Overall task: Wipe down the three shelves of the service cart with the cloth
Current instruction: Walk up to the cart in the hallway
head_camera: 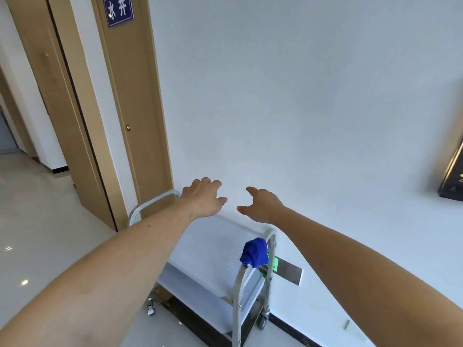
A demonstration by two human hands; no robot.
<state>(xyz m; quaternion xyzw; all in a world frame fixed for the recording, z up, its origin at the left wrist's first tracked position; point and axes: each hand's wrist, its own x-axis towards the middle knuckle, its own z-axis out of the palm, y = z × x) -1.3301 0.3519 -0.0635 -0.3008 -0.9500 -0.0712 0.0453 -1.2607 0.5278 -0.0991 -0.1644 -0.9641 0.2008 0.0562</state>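
Note:
A steel service cart point(215, 249) stands against the white wall below me, its top shelf and a lower shelf point(200, 296) visible. A blue cloth point(254, 251) hangs bunched on the cart's right handle frame. Both my arms stretch forward over the cart. My left hand point(204, 196) hovers above the far left of the top shelf, fingers loosely curled, holding nothing. My right hand point(263, 205) hovers beside it, fingers relaxed and thumb out, also empty. Neither hand touches the cloth.
A tan wooden door point(132, 108) with a blue sign point(118, 10) is at the left of the cart, beside its left handle point(150, 205). A dark framed panel point(453, 176) hangs on the wall at right. Glossy floor point(37, 234) spreads to the left.

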